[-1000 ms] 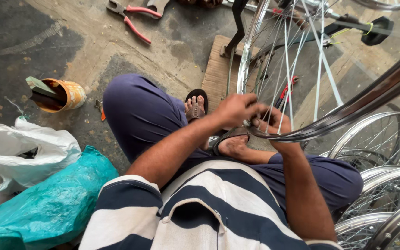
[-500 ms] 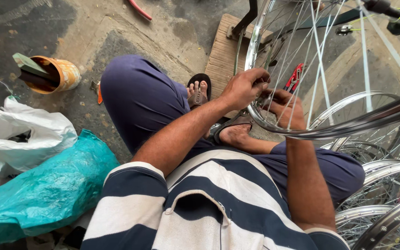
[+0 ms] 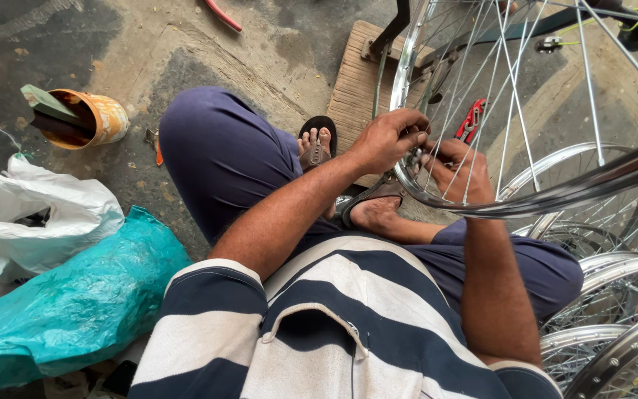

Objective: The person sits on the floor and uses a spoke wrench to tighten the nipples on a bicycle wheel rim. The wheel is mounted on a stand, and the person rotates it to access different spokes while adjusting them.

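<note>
**Both hands at the wheel rim**

Head view: left hand (image 3: 387,140) and right hand (image 3: 458,171) pinch closed on the spoked wheel rim (image 3: 437,193) above the sandalled feet. Rim looks light, stiff, smooth; spokes thin, best held at the rim.

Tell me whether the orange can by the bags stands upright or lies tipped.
Tipped: the orange can lies on its side, mouth facing left, sticks poking out.

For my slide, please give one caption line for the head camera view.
Seated person's left hand and right hand work together at a bicycle wheel rim.
</note>
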